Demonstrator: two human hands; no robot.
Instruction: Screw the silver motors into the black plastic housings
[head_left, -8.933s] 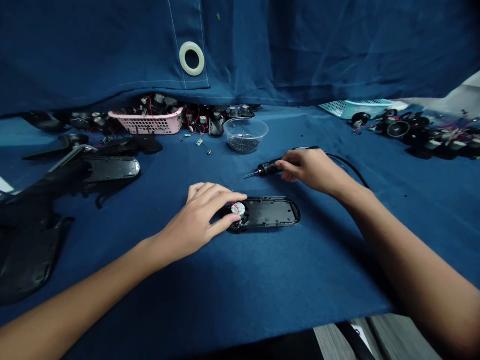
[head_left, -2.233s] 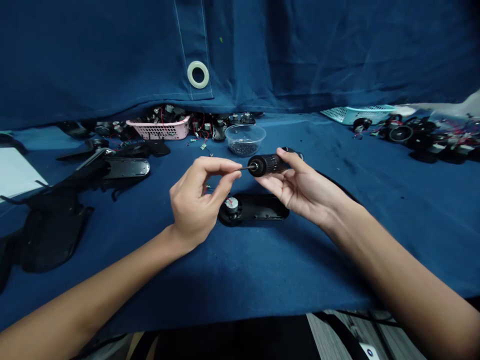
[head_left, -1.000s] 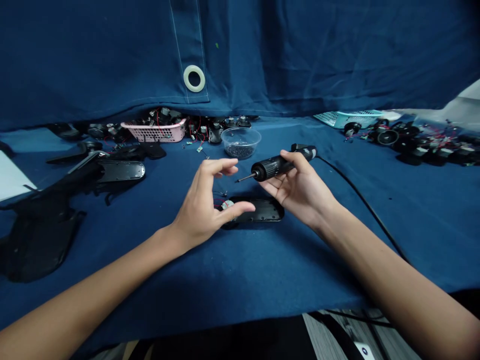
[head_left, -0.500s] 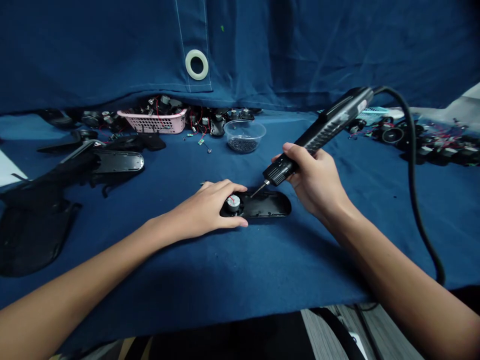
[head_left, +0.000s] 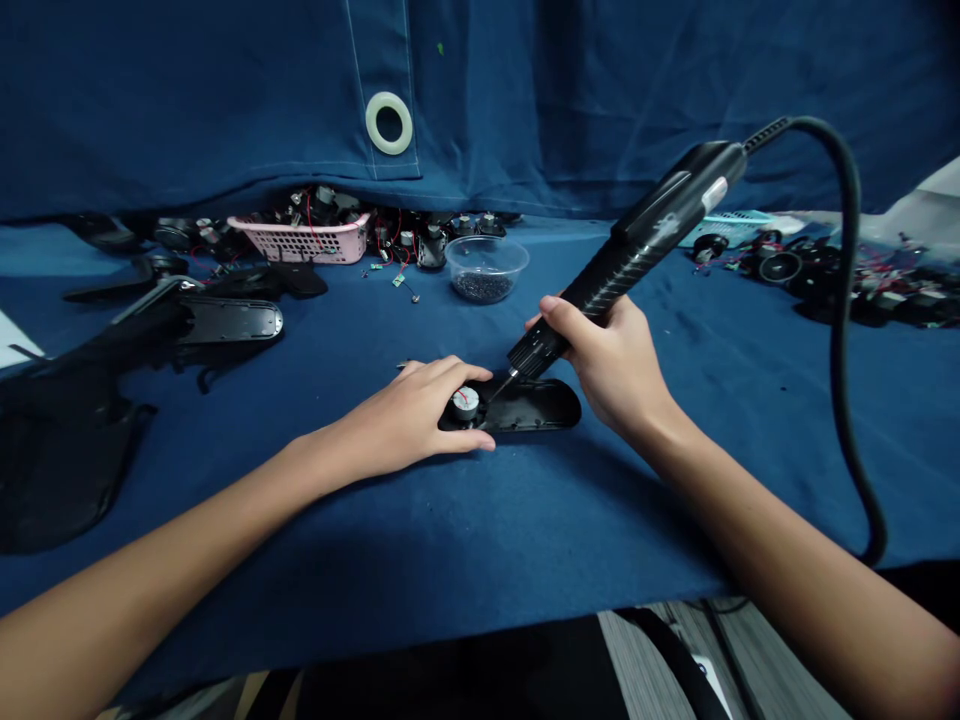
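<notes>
A long black plastic housing (head_left: 536,408) with rounded ends lies flat on the blue cloth. Inside its left part sits a round silver-topped motor (head_left: 466,401) with a red wire. My left hand (head_left: 420,410) grips the housing's left end, thumb along the near edge and fingers over the far edge. In my right hand (head_left: 611,360) is a black corded electric screwdriver (head_left: 637,245), slanting down to the left. Its bit points into the housing just right of the motor; whether the tip touches a screw is too small to tell.
Behind the housing stands a clear plastic bowl (head_left: 486,270) of small dark screws. A pink basket (head_left: 307,242) holds motor parts. Black plastic parts (head_left: 232,322) lie at left; wired parts (head_left: 847,275) are piled at right. The screwdriver's cord (head_left: 844,330) loops down on the right.
My right hand has moved left with the electric screwdriver, bringing the bit lower and closer to the motor. The left hand keeps its hold on the housing.
</notes>
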